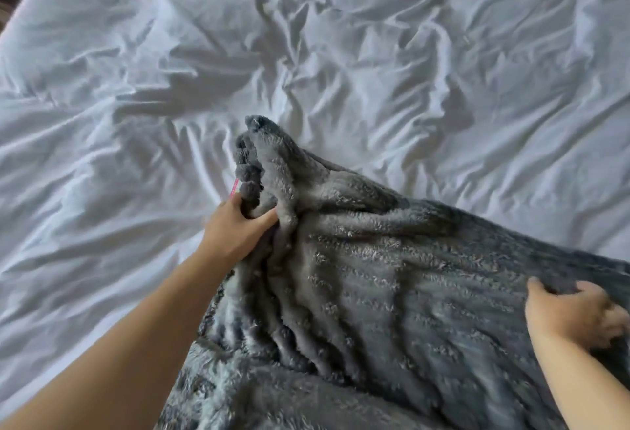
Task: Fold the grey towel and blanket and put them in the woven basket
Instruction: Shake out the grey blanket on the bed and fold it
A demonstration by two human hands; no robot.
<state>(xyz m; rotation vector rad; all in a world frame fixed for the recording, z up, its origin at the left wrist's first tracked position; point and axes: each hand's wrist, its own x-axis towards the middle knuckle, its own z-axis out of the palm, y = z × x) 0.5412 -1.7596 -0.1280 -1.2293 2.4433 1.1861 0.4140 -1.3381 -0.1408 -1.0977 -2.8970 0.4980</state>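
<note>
Appeared only as two bare forearms and two bare hands, with no more of the person in view. Long, slim left forearm [136, 327] ran uncovered from the wrist up to where the view cut it off. Bare left hand [235, 221] came out sharp, thumb and knuckles plain. Shorter stretch of right forearm [579, 378] likewise uncovered. Bare right hand [576, 313] was smeared by blur, its fingers hard to separate. Thin bright-pink sliver [234, 187] showed at the left fingertips, too small to be told as nail or tag.
</note>
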